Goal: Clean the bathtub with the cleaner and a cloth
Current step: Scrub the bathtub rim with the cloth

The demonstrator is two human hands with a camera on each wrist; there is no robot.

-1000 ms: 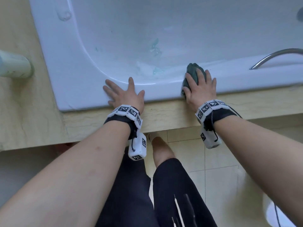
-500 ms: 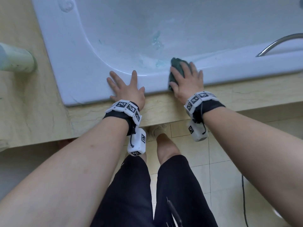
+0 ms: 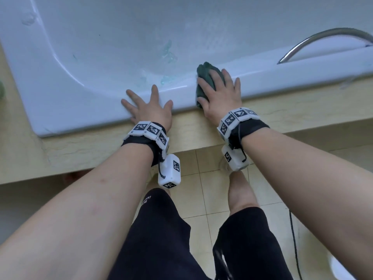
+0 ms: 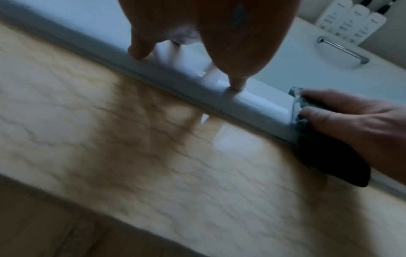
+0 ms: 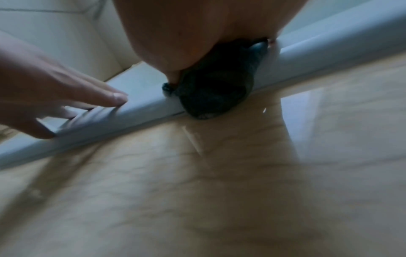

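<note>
Bathtub [image 3: 60, 81]: white, glossy, set into a beige marble-patterned surround [image 3: 90, 150], with the near rim running across the head view. Teal streaks of cleaner [image 3: 168, 55] lie on the inner wall just beyond the rim, not yet wiped off. Judgement: the tub surface is hard and slick, more so where wet, so a bracing hand may slide on it.

Cloth [image 3: 203, 71]: dark green, bunched, draped over the near rim, its lower end hanging down to touch the surround in the right wrist view. Judgement: soft, light and compliant; best worked under a flat palm with pressure, rather than by a pinch at one corner.

Right hand [image 3: 220, 96]: lies on top of the cloth, fingers extended and slightly spread, pressing it against the rim; the thumb sits at the cloth's left edge. It holds the cloth by pressure, not by a closed grip.

Left hand [image 3: 149, 108]: empty, fingers wide and splayed, fingertips resting on the rim just left of the cloth, apparently as a brace.

Surroundings: a chrome grab handle [image 3: 323, 40] is mounted on the rim to the right. Three white bottles [image 4: 351, 19] stand at the far corner in the left wrist view. Floor is pale tile [image 3: 201, 188]; a dark cable [image 3: 294, 239] runs across it at right.
</note>
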